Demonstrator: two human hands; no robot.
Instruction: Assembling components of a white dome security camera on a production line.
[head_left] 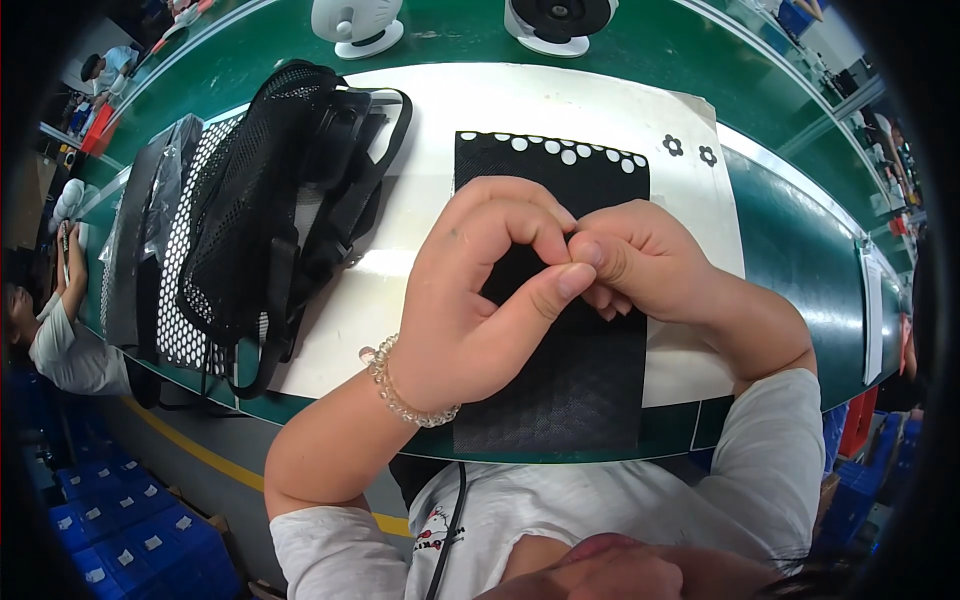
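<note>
Two hands meet fingertip to fingertip: left hand and right hand pinched narrow on something too small to see, above a black mesh sheet on the white board. Mesh pile beside, seemingly untouched.

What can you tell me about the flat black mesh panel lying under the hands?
The flat black mesh panel is a rectangular fabric sheet, finely textured, with a row of white dots along its far edge. It lies flat on a white board, its near edge overhanging the green table rim. The left hand and right hand meet above its middle, fingertips pinched together.
</note>
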